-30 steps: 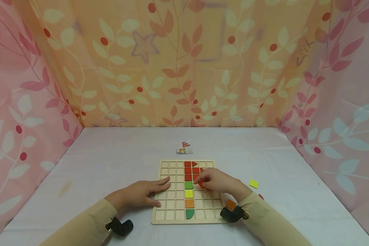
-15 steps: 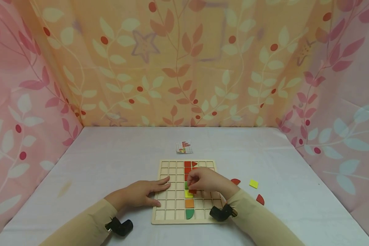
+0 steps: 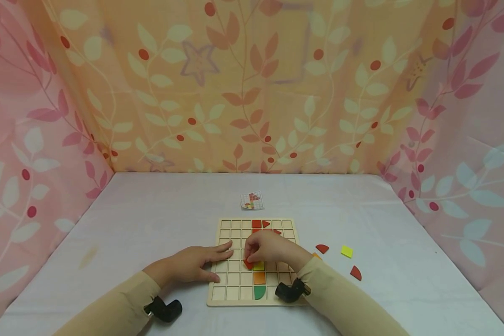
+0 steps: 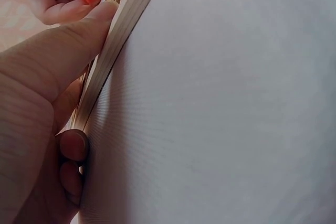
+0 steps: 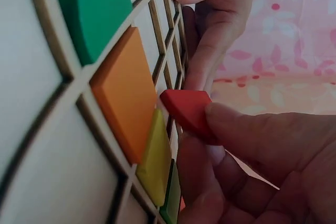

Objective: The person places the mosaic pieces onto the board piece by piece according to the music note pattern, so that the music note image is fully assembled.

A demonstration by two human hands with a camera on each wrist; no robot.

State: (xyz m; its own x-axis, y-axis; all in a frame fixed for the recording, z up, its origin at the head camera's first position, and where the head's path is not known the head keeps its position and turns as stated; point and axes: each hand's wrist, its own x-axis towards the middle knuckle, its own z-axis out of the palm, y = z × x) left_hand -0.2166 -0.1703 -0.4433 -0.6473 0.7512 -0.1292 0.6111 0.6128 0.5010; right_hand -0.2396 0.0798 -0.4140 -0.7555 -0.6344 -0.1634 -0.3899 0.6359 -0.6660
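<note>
A wooden grid board (image 3: 231,293) lies on the table, bearing flat coloured blocks. My left hand (image 3: 187,264) rests on its left edge, index and middle fingers stretched over the cells and thumb on the frame; in the left wrist view other fingertips (image 4: 73,145) lie beside the board's side. My right hand (image 3: 269,247) pinches a red block (image 5: 186,109) with a curved edge between thumb and fingers, above the cells left of the yellow square (image 3: 258,266). Below that column sit an orange square (image 3: 259,278) and a green quarter-circle (image 3: 259,292). Part of the red group is hidden by my right hand.
Behind the board lies a small pattern card (image 3: 252,200). Right of the board are two red quarter-circle blocks (image 3: 355,273), a yellow square (image 3: 346,252) and an orange block (image 3: 317,255) partly under the sleeve. Patterned curtains (image 3: 252,116) enclose the table.
My right hand has moved left across the board with the red block, from right of the green square to left of the yellow one. The left hand has stayed in place.
</note>
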